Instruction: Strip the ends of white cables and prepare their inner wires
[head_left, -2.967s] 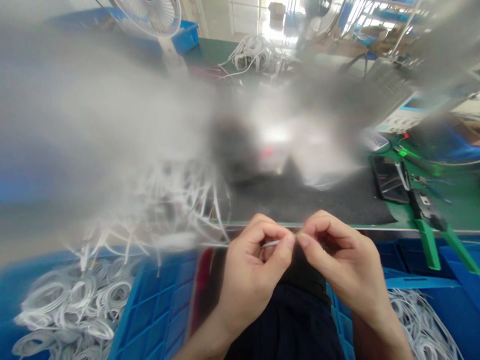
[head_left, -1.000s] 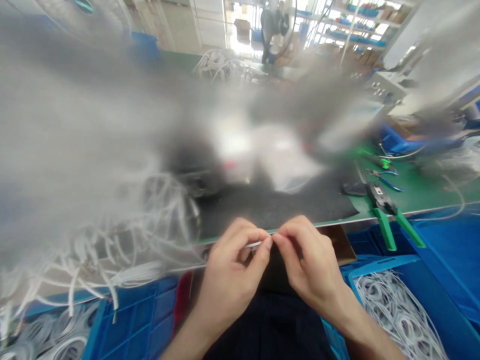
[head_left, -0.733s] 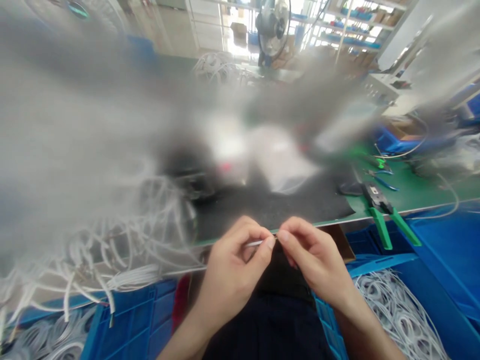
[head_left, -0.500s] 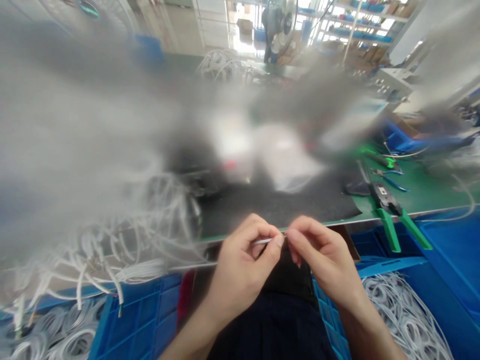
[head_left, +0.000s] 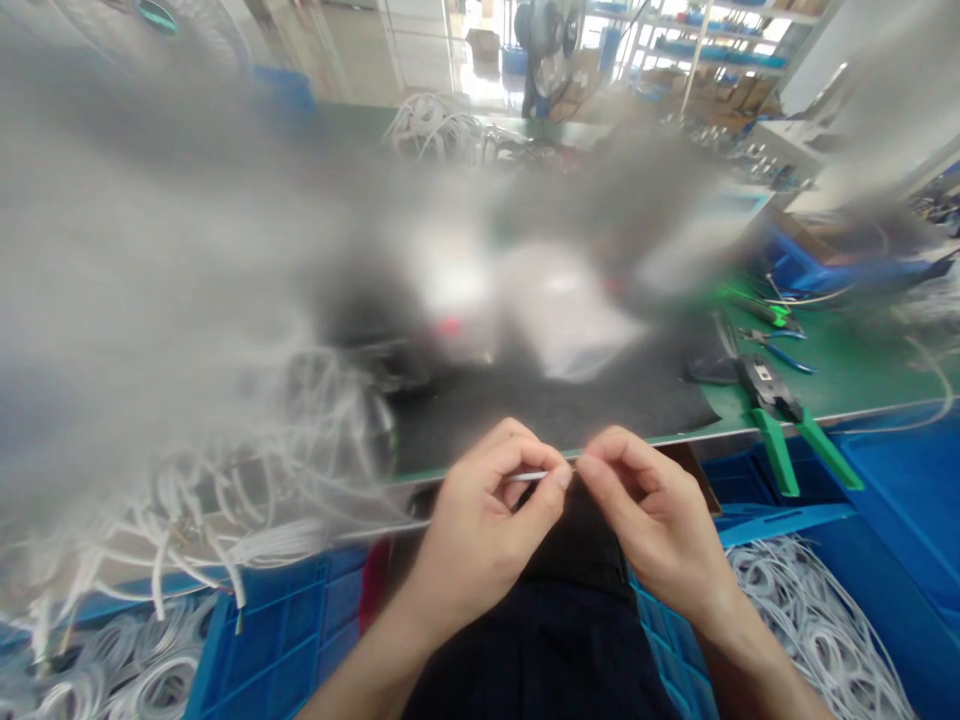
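Note:
A thin white cable [head_left: 529, 477] lies in my left hand [head_left: 499, 530], its end pinched between thumb and index finger. My right hand [head_left: 652, 515] is close beside it, thumb and index fingertip pressed together at the cable's tip, where a fine copper-coloured strand seems to show between the two hands. Both hands are held in front of the bench edge, above my lap. The rest of the cable is hidden behind my left hand.
Green-handled crimping pliers [head_left: 799, 425] and small blue-handled cutters [head_left: 780, 348] lie on the green bench to the right. White cables [head_left: 217, 520] hang over the left edge. Blue bins with coiled cables [head_left: 814, 630] stand below on both sides. A black mat [head_left: 480, 410] covers the bench middle; much beyond is blurred.
The view has shifted slightly. Both hands keep their pinch, and the gap between their fingertips looks a little wider. The tools and bins lie as before.

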